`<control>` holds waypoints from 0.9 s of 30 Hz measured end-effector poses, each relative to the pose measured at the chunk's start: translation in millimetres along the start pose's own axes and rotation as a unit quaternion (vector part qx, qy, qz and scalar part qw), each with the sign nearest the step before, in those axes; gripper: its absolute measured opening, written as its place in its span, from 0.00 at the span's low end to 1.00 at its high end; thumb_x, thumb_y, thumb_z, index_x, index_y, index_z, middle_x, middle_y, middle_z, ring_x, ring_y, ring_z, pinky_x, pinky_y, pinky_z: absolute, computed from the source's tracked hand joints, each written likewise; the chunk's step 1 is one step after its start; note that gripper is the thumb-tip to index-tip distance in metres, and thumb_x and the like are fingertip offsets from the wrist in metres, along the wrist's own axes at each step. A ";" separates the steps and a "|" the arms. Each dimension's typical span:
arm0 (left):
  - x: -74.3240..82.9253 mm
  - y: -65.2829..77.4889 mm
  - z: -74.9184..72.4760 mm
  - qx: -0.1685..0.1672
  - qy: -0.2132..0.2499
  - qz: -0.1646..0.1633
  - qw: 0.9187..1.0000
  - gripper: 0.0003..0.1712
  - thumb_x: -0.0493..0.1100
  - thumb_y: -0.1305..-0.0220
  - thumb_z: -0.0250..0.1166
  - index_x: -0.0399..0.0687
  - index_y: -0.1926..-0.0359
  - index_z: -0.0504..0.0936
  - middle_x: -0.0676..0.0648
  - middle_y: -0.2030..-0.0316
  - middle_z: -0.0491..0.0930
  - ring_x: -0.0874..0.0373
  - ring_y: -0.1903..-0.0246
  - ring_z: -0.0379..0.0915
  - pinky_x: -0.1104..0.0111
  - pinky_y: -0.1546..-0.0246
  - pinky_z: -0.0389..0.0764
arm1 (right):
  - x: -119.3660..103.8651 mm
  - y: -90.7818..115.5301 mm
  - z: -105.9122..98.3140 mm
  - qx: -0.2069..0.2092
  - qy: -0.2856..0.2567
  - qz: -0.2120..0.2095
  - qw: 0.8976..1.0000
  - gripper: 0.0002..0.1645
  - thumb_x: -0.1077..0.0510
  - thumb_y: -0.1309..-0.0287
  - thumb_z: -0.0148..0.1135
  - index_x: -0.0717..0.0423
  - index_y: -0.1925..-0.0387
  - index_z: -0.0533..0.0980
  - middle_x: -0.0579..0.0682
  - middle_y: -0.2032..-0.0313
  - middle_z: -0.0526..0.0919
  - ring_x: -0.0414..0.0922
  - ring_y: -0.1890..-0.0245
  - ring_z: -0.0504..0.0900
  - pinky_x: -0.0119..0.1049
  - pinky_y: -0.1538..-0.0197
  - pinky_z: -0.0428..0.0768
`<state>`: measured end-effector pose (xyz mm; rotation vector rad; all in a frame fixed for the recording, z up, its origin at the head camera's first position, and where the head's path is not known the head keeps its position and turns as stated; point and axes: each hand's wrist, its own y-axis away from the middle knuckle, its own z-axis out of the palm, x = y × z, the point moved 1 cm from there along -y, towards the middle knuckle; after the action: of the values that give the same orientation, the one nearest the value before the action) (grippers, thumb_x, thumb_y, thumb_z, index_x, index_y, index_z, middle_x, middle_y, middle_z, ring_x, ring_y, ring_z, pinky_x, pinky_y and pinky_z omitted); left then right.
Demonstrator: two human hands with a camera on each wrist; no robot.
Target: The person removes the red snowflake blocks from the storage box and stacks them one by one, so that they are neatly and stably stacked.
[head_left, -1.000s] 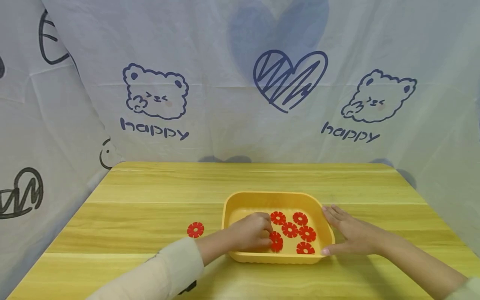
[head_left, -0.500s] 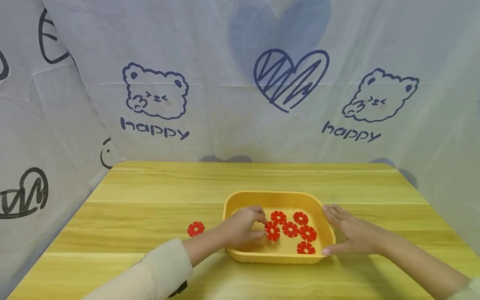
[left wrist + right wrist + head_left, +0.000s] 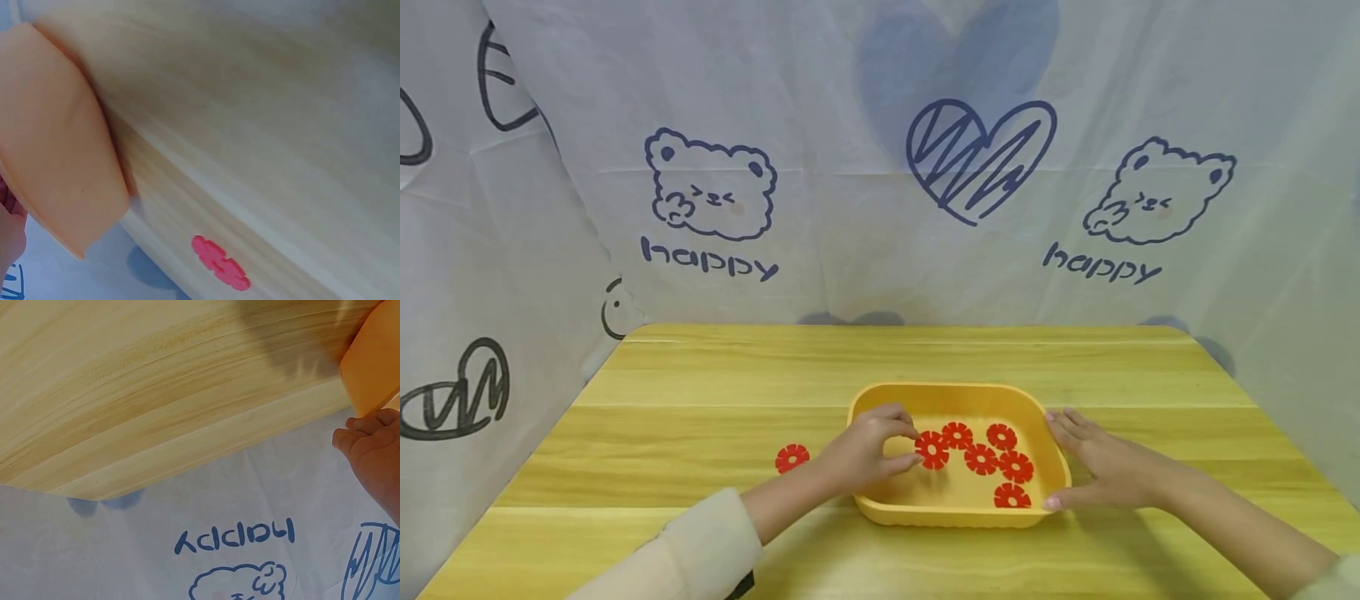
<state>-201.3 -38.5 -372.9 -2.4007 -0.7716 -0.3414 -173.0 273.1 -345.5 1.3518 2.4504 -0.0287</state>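
Observation:
Over the left half of a yellow plastic tray point(image 3: 940, 519), my left hand point(image 3: 867, 450) pinches a red notched snowflake disc point(image 3: 932, 451) between thumb and fingertips, raised off the tray floor. Several more red discs point(image 3: 981, 459) lie flat in the tray's right half. My right hand point(image 3: 1097, 465) rests against the tray's right end, fingers and thumb spread along the rim. In the right wrist view its fingertips point(image 3: 356, 428) touch the tray wall point(image 3: 374, 365). The left wrist view shows the tray's outer wall point(image 3: 69, 137), which hides most of the left hand.
A single red disc point(image 3: 792, 457) lies on the wooden table point(image 3: 700, 375) left of the tray, partly behind the left forearm. A white cloth point(image 3: 842, 275) with bear and heart drawings hangs behind the table and at its sides.
My left hand has drawn left and slightly up inside the tray, carrying the pinched disc away from the others. The right hand and tray have stayed in place.

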 end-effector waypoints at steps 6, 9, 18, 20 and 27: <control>1.1 7.8 -2.4 0.033 -0.008 -0.001 0.999 0.10 0.40 0.48 0.70 0.38 0.66 0.84 0.47 0.66 0.78 0.58 0.64 0.75 0.75 0.61 0.80 | -0.1 -0.7 -1.0 -0.006 -0.004 0.006 1.000 0.64 0.32 0.53 0.61 0.73 0.33 0.48 0.72 0.32 0.47 0.72 0.34 0.45 0.66 0.37 0.54; 1.3 10.8 -4.1 0.050 0.003 -0.003 0.999 0.10 0.38 0.49 0.70 0.37 0.65 0.84 0.46 0.65 0.78 0.57 0.63 0.76 0.74 0.61 0.81 | 0.4 -1.0 -1.1 -0.010 -0.007 0.009 1.000 0.64 0.32 0.53 0.61 0.73 0.33 0.48 0.71 0.32 0.47 0.72 0.34 0.45 0.66 0.37 0.54; -3.8 20.8 -7.4 0.107 0.030 0.005 0.994 0.10 0.36 0.50 0.70 0.35 0.65 0.83 0.45 0.65 0.79 0.56 0.64 0.77 0.72 0.61 0.82 | 0.4 -1.0 -0.9 -0.007 -0.003 0.004 1.000 0.63 0.32 0.53 0.62 0.74 0.33 0.49 0.72 0.33 0.48 0.73 0.34 0.45 0.66 0.37 0.54; -4.6 23.1 -8.3 0.122 0.028 0.004 0.992 0.11 0.36 0.51 0.71 0.35 0.66 0.83 0.45 0.65 0.79 0.55 0.64 0.77 0.72 0.61 0.82 | 0.2 -1.0 -1.1 -0.004 0.000 0.002 1.000 0.63 0.33 0.53 0.62 0.74 0.33 0.49 0.72 0.33 0.48 0.73 0.34 0.46 0.66 0.37 0.54; -8.5 28.2 -11.8 0.171 0.016 0.024 0.985 0.12 0.34 0.55 0.73 0.35 0.67 0.83 0.44 0.66 0.79 0.55 0.65 0.77 0.72 0.63 0.82 | 0.8 -1.7 -1.6 -0.005 0.001 0.002 1.000 0.62 0.33 0.52 0.62 0.74 0.34 0.49 0.72 0.33 0.49 0.73 0.34 0.46 0.66 0.37 0.54</control>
<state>-192.0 -68.0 -379.8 -2.0827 -0.6953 -0.2088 -175.2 273.1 -344.5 1.3530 2.4457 -0.0139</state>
